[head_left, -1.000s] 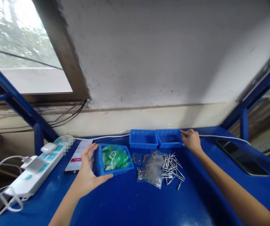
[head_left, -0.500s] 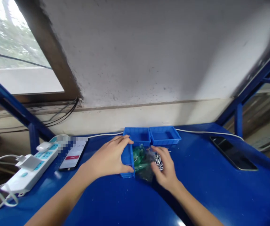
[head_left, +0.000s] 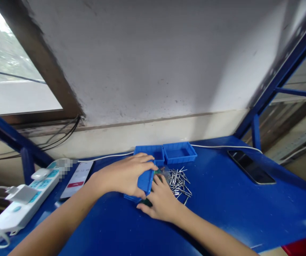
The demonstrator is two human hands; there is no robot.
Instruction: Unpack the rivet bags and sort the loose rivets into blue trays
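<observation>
My left hand (head_left: 127,174) grips a blue plastic tray (head_left: 145,180) from above, thumb on the near side and fingers on the far side. The tray is tipped on its side, its opening toward the right. At that opening my right hand (head_left: 161,199) curls around a crumpled green plastic bag (head_left: 148,202), mostly hidden under the fingers and the tray. To the right of this hand lies a loose heap of thin silvery metal pins (head_left: 179,183), possibly rivets. Clear plastic film (head_left: 166,173) shows between the hand and the pins.
Two blue trays (head_left: 180,152) stand side by side at the back, near the wall. A phone with a lit screen (head_left: 77,179) and a white power strip (head_left: 30,202) with plugs are on the left. A dark phone (head_left: 250,167) lies right. A white cable (head_left: 222,146) runs behind.
My right hand has moved left, off the pins and onto the green bag at the tray. The tray in my left hand has tilted further. More of the pin heap shows; the view has shifted.
</observation>
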